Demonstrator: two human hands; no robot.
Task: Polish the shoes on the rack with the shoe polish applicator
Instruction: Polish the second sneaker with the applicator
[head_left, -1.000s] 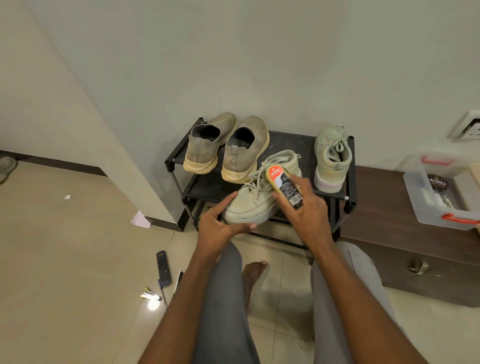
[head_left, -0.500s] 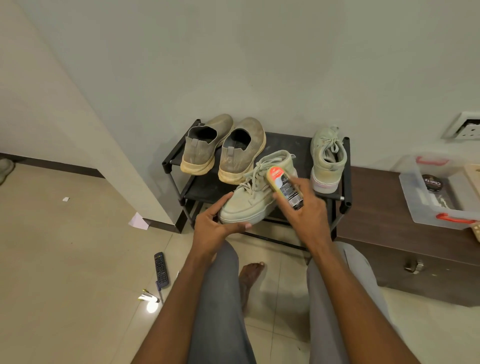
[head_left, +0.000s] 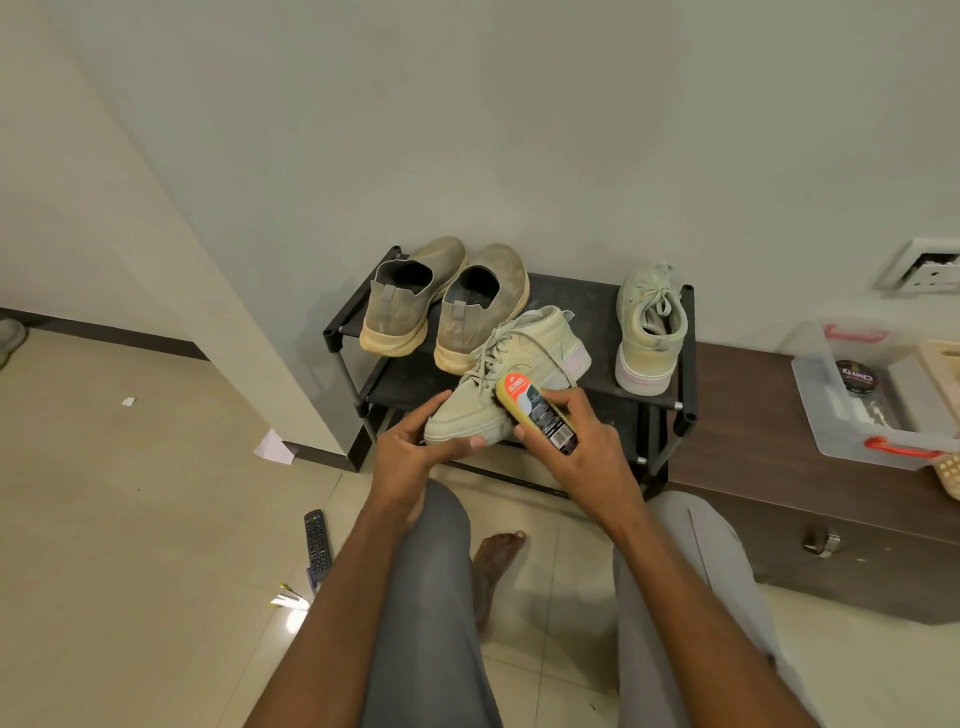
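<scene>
In clear bin (head_left: 831, 415), polish tin (head_left: 856, 375)

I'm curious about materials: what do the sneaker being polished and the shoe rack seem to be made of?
The sneaker looks like pale matte suede or soft leather: stitched panels, no shine, though synthetic is possible. The rack appears to be black metal tubes in plastic corner joints, with dull dark shelves, perhaps fabric.

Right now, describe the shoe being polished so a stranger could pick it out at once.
Find the black shoe rack against the wall. At its front edge, a pale green lace-up sneaker is gripped at the toe by the left hand. Unlike its upright twin and the tan slip-ons, it lies tilted, with the right hand pressing the polish applicator on it.
</scene>
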